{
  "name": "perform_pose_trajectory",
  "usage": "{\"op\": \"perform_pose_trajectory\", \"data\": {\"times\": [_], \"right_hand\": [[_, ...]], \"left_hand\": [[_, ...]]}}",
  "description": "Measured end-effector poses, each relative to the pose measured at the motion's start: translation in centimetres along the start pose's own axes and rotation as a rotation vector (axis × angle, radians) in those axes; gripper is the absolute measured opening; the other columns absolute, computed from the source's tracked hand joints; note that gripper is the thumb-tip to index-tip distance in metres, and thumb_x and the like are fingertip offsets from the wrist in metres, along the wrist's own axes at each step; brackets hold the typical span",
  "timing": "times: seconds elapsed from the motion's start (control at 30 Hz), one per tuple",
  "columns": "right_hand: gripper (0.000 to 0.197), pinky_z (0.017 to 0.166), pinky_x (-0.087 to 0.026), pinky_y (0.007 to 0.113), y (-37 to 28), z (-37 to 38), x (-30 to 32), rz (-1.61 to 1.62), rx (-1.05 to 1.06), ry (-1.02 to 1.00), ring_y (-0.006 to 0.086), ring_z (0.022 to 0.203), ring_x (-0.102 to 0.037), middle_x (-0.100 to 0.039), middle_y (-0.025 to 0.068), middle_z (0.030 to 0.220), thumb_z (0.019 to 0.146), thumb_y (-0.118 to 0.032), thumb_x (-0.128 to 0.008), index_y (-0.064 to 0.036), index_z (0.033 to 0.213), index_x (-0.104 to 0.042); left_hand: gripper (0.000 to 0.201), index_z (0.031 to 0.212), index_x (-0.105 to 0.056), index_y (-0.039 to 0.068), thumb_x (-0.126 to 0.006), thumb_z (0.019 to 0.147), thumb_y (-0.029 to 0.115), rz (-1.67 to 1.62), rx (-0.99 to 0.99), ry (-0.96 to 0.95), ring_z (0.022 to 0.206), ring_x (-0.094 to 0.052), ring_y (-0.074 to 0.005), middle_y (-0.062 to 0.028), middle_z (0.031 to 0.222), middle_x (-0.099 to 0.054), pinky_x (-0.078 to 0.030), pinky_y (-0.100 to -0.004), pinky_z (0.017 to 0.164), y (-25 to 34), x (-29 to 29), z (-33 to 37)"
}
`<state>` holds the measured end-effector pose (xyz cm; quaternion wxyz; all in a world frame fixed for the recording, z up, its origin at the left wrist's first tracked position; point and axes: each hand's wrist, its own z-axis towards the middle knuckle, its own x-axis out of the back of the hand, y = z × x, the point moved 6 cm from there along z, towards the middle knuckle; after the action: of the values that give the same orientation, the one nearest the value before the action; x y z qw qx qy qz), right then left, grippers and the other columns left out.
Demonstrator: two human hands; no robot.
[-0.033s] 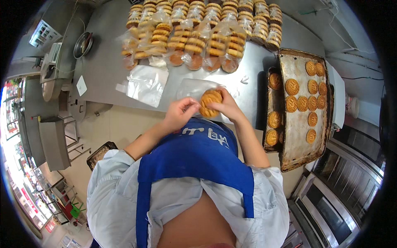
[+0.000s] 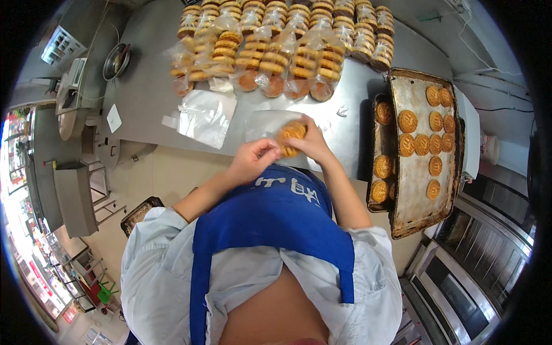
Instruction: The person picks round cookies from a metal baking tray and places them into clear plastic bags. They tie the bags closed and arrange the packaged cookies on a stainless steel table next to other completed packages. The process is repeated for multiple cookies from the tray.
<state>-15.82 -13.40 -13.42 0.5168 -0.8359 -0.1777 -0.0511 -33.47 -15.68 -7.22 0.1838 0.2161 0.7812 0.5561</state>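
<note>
My right hand (image 2: 311, 142) is closed around a round golden mooncake (image 2: 292, 132) at the near edge of the metal table; motion blurs it a little. Against its left side, my left hand (image 2: 252, 160) has thumb and fingertips pinched together. What they hold, if anything, is too small to make out. Just behind both hands a clear plastic bag (image 2: 260, 123) lies on the table, partly hidden by the mooncake. Left of it is a stack of flat clear bags (image 2: 208, 118).
Rows of bagged mooncakes (image 2: 273, 60) line the table's far side. To the right, a worn baking tray (image 2: 414, 190) with loose mooncakes overlaps another tray (image 2: 374, 135). A white card (image 2: 114, 118) lies at left, near a metal bowl (image 2: 108, 68).
The mooncake and my right hand have shifted very slightly, with the mooncake now blurred. My left hand's fingertips have moved a little right and down, closer against it.
</note>
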Motion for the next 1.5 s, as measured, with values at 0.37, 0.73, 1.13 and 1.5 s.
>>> {"op": "perform_pose_trajectory", "data": {"times": [0.37, 0.73, 1.13, 1.5], "right_hand": [[0.096, 0.089, -0.049, 0.042, -2.1, 0.7, -3.9, -0.727, -0.149, 0.163, 0.0371, 0.107, -0.06, -0.057, 0.0271, 0.116, 0.061, -0.057, -0.072, 0.0063, 0.127, -0.043], [0.055, 0.084, -0.051, 0.036, 2.0, -9.0, 19.4, -0.081, 0.149, 0.782, 0.029, 0.096, -0.064, -0.065, 0.0205, 0.11, 0.078, -0.033, -0.073, 0.0017, 0.119, -0.06], [0.069, 0.083, -0.051, 0.046, 10.8, -11.4, 30.6, -0.729, -0.415, 1.114, 0.0381, 0.094, -0.063, -0.066, 0.0198, 0.099, 0.063, -0.048, -0.075, -0.0025, 0.113, -0.06], [0.077, 0.088, -0.047, 0.037, 14.2, -7.6, 34.6, -0.117, -0.02, 0.724, 0.0295, 0.102, -0.061, -0.059, 0.0197, 0.12, 0.072, -0.041, -0.077, 0.0061, 0.126, -0.049]], "left_hand": [[0.017, 0.1, -0.065, -0.003, -0.054, 0.096, 0.009, 0.08, -0.094, -0.147, 0.092, -0.063, -0.0127, -0.0077, 0.097, -0.069, -0.049, -0.0268, 0.085, 3.6, 2.2, -2.2], [0.021, 0.107, -0.066, -0.003, -0.054, 0.095, 0.01, -0.069, 0.06, -0.162, 0.089, -0.063, -0.0124, -0.0106, 0.098, -0.07, -0.05, -0.0248, 0.08, 6.2, -2.2, -0.4], [0.02, 0.103, -0.067, -0.003, -0.058, 0.094, 0.012, -0.043, 0.075, 0.001, 0.081, -0.06, -0.0088, -0.0081, 0.095, -0.07, -0.049, -0.0232, 0.074, 5.4, -3.7, -1.2], [0.022, 0.106, -0.067, -0.002, -0.057, 0.095, 0.014, -0.033, -0.034, 0.02, 0.089, -0.064, -0.0106, -0.0082, 0.098, -0.07, -0.051, -0.0241, 0.078, 6.3, -4.8, -4.3]]}}
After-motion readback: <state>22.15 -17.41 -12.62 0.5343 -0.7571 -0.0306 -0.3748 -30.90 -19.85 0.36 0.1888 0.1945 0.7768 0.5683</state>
